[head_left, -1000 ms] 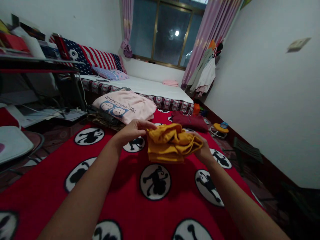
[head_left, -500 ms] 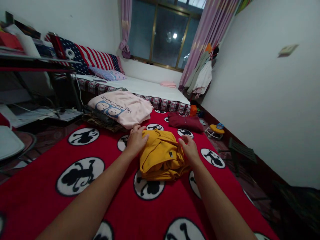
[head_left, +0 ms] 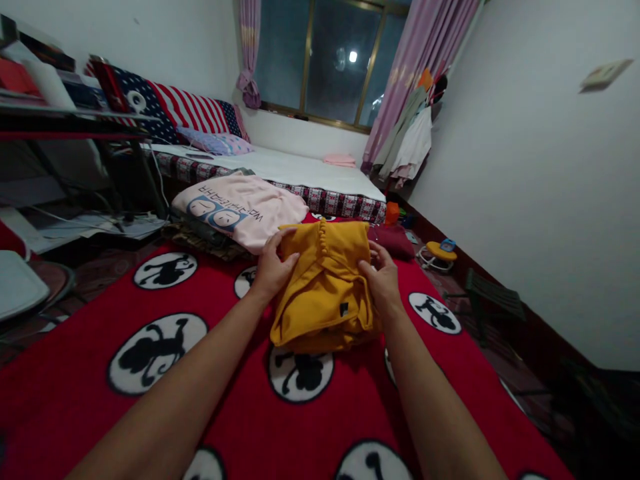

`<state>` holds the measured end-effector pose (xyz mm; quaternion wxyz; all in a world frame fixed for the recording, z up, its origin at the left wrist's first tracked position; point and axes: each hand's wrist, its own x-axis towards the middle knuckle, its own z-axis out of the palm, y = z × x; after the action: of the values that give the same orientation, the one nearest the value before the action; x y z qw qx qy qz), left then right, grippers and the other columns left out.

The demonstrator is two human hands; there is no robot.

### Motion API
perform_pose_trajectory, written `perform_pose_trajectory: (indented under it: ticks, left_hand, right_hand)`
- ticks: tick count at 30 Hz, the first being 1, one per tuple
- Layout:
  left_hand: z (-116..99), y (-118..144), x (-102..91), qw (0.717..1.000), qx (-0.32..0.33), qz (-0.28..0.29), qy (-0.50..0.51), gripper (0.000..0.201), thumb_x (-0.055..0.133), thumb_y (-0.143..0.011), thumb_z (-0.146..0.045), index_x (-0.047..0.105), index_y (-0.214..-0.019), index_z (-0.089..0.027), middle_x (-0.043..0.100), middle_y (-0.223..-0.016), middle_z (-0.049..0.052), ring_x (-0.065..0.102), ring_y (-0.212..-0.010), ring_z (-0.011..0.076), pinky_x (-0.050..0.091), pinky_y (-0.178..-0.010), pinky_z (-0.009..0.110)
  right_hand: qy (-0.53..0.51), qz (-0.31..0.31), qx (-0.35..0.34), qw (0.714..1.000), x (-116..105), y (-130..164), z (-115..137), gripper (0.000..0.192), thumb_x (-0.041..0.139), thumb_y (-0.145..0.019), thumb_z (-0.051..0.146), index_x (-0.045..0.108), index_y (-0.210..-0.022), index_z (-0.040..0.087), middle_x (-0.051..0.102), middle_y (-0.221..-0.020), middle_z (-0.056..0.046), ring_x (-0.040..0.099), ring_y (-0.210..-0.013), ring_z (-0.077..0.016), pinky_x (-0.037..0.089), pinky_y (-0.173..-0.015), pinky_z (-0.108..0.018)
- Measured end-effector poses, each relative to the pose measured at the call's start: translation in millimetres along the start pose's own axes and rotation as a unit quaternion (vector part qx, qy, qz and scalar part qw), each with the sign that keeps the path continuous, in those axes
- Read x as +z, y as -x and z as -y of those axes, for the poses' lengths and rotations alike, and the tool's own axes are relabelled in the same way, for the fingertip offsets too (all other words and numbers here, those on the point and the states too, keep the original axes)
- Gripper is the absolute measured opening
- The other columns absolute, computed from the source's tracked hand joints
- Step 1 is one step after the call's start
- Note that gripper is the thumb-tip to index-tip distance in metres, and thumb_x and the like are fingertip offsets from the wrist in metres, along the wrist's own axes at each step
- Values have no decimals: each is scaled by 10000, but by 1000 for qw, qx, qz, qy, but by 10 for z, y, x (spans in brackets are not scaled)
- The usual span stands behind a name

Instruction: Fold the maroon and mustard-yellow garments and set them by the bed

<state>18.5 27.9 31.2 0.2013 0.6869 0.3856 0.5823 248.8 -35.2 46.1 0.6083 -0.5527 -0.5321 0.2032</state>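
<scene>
A folded yellow garment [head_left: 320, 293] with a small dark tag lies on a red blanket [head_left: 240, 407] printed with monkey figures in white circles. Its far edge is lifted off the blanket. My left hand [head_left: 275, 267] grips the far left corner, thumb on the near side and fingers behind. At the far right corner my right hand [head_left: 383, 273] pinches the cloth the same way. Just beyond the left hand lies a pink printed top [head_left: 250, 207] on a stack of clothes. A folded dark red garment [head_left: 395, 240] shows partly behind the yellow one.
A bed [head_left: 295, 170] with a white sheet stands along the far wall below the window. At left is a cluttered desk [head_left: 75, 123] beside a chair [head_left: 23, 283]. A yellow stool [head_left: 440, 251] and a dark folding stool [head_left: 493, 297] stand at right.
Both hands have closed on the yellow garment's far corners. Its far edge has risen and now covers part of the dark red garment. The view has shifted slightly.
</scene>
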Motion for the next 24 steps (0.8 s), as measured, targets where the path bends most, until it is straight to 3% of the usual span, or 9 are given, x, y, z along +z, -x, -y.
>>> perform_pose_trajectory:
  ticks: [2,4,6,9,13,17,20,24]
  left_hand:
    - [-35,10,9,996,6,-9,-84,686,661,-687,-141,510,-1353,-201,493,-1335,110,479,-1261,280,376,-1103,437]
    - [-24,68,50,986,15,16,-163,674,709,-674,-172,555,-1328,-214,395,-1433,120,360,-1355,331,298,-1147,493]
    - [-2,142,107,976,38,77,-199,503,717,-707,-243,658,-1206,-228,381,-1467,102,296,-1392,348,261,-1158,520]
    - [-41,192,147,961,46,214,-168,288,634,-804,-329,737,-1047,-214,554,-1324,102,476,-1271,292,361,-1103,452]
    - [-314,126,-5,924,30,352,-149,407,631,-797,-472,730,-1067,-183,665,-1149,96,614,-1061,245,465,-958,336]
    - [-635,109,-189,832,52,502,-230,557,752,-646,-491,689,-1139,-240,674,-1134,56,616,-1038,262,474,-875,307]
    - [-735,188,-157,795,91,521,-298,554,742,-627,-318,661,-1171,-251,673,-1109,70,623,-1015,281,480,-826,319]
    - [-758,238,-94,819,107,472,-309,426,608,-626,-110,727,-997,-282,709,-978,58,652,-922,269,474,-753,299]
  right_hand:
    - [66,-59,-17,996,-22,-46,-28,639,589,-720,273,495,-1338,141,590,-1278,-153,580,-1133,-252,469,-973,-413]
    - [147,-58,-27,987,-6,-40,-93,571,597,-730,267,556,-1282,127,563,-1317,-170,527,-1208,-261,402,-1049,-433]
    - [213,-6,-34,977,26,7,-137,425,597,-760,282,646,-1156,136,607,-1258,-157,535,-1199,-253,384,-1064,-415]
    - [285,76,-1,955,15,85,-74,323,585,-813,343,703,-1043,150,679,-1107,-130,629,-1019,-233,474,-932,-362]
    - [364,190,49,910,-201,134,190,442,670,-770,450,682,-1119,179,707,-1049,-92,653,-951,-234,489,-848,-331]
    - [399,334,14,854,-384,207,350,741,813,-617,384,565,-1298,229,617,-1268,-76,584,-1124,-255,450,-920,-318]
    - [452,363,-43,814,-313,291,339,741,758,-636,232,523,-1340,244,597,-1259,-85,567,-1121,-259,434,-900,-315]
    - [503,296,-79,808,-152,340,383,383,574,-725,117,691,-1061,259,649,-1089,-63,598,-1011,-229,411,-747,-270]
